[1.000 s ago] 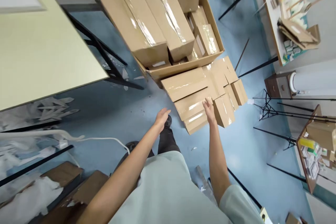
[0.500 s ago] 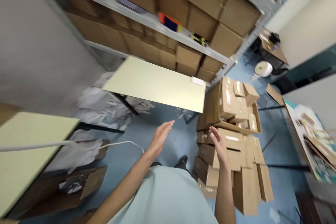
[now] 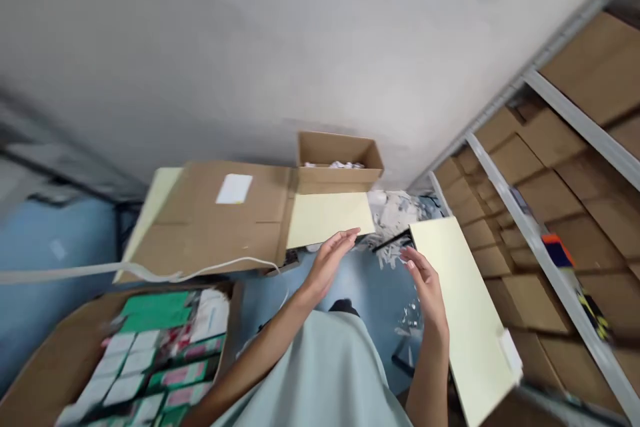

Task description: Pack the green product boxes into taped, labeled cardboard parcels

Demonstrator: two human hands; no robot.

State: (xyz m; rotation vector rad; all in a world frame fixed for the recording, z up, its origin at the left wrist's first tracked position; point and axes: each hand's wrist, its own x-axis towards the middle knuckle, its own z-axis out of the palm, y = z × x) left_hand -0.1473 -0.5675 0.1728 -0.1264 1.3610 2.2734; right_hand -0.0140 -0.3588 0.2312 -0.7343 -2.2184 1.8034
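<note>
My left hand (image 3: 329,260) is held out in mid-air in front of my body, fingers stretched and nothing in it. Across a gap from it, my right hand (image 3: 424,280) is raised with its fingers loosely extended, also holding nothing. Nearest to the left hand is a pale yellow tabletop (image 3: 327,213). Another pale yellow table (image 3: 473,327) lies just beyond the right hand, with a small white object (image 3: 510,350) at its edge. Neither hand visibly touches anything.
An open carton (image 3: 340,179) stands against the wall. Flattened cardboard (image 3: 215,230) with a white label covers the left tabletop. A large box (image 3: 233,307) holds green and white packs. Carton-filled shelving (image 3: 543,227) runs along the right. A white cable (image 3: 200,271) crosses the left.
My view has swung to the left. The wall, open carton and box of packs have come into view, while the stacked cartons have left it. Both hands remain raised and apart.
</note>
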